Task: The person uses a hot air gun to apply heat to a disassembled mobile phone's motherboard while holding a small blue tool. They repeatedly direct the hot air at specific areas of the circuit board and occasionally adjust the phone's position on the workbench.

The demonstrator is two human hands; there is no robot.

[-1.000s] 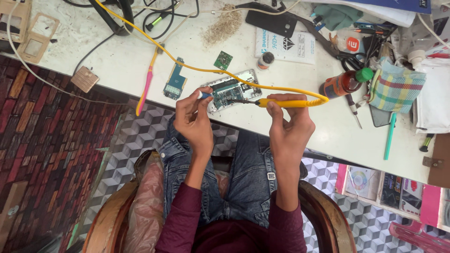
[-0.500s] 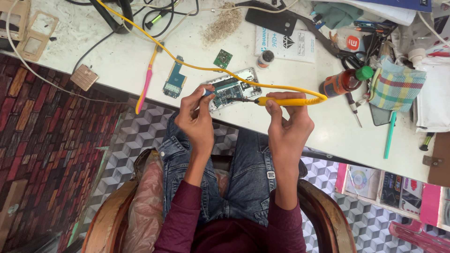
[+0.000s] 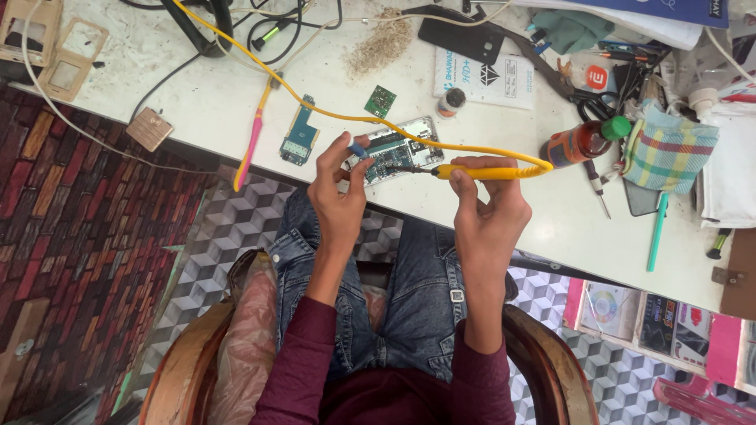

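My right hand (image 3: 487, 211) grips a yellow-handled soldering iron (image 3: 488, 171), its dark tip touching an opened phone with a bare circuit board (image 3: 391, 149) at the white table's near edge. A yellow cable (image 3: 315, 106) runs from the iron's handle across the table to the top. My left hand (image 3: 337, 193) pinches a small blue piece (image 3: 358, 149) at the phone's left end. Both arms wear maroon sleeves.
On the white table (image 3: 197, 110) lie a blue circuit board (image 3: 298, 138), a small green board (image 3: 380, 101), a pink-and-yellow tool (image 3: 252, 140), black cables, a brown bottle with green cap (image 3: 581, 140), a plaid cloth (image 3: 668, 153) and a green pen (image 3: 657, 232). I sit in a wooden chair (image 3: 189, 370).
My left hand has shifted slightly up at the phone's left end, still pinching the small blue piece. The right hand and the soldering iron stay in place.
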